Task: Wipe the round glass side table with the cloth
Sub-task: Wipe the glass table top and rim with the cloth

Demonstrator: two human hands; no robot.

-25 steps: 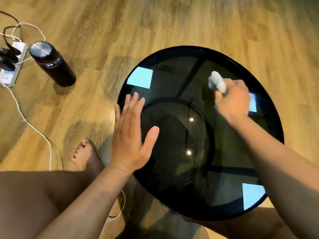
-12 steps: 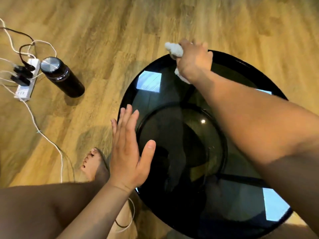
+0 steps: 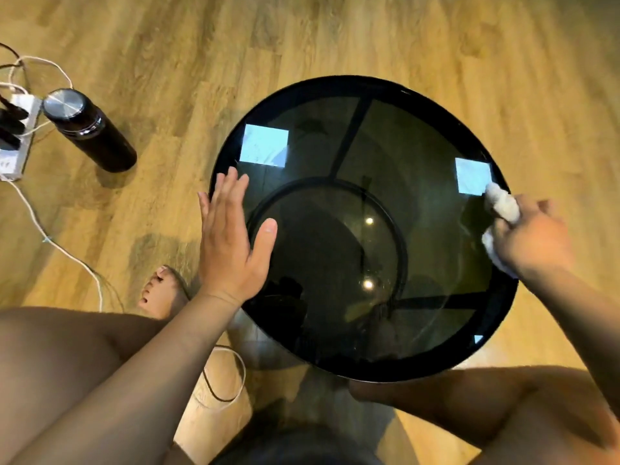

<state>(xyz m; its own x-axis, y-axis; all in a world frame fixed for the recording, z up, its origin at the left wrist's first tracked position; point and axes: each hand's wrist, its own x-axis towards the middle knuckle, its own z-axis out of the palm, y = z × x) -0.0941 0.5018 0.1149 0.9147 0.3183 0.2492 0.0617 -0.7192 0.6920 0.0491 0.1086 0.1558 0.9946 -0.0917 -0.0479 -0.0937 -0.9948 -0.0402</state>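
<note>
We begin at the fingers of the right hand (image 3: 533,236): they are curled tight round a bunched white cloth (image 3: 502,203), and one end of it pokes out beyond the knuckles while another fold shows under the heel of the hand. The hand is a little blurred, so we cannot make out each finger. Cloth and hand sit at the right edge of the round glass table (image 3: 406,142), just below a pale square reflection (image 3: 473,176) in the glass, with the forearm running off towards the lower right.

The fingers of the left hand (image 3: 231,243) are straight and held together, pointing away from us, with the thumb spread out to the side over the dark glass. This hand grips nothing. It lies across the left rim of the table; we cannot tell whether the palm presses on the glass or floats just above it.

The table top is dark and see-through, with a black rim, a ring and crossbars visible beneath it, and a second bright square reflection (image 3: 265,146) near the left hand. It stands on a wooden floor (image 3: 335,35) between our bare knees. A bare foot (image 3: 161,290) rests on the floor just left of the table. Well off to the left stands a black bottle (image 3: 90,132) with a metal lid, beside a white power strip (image 3: 16,139), and a white cable (image 3: 67,256) trails from it across the floor.
</note>
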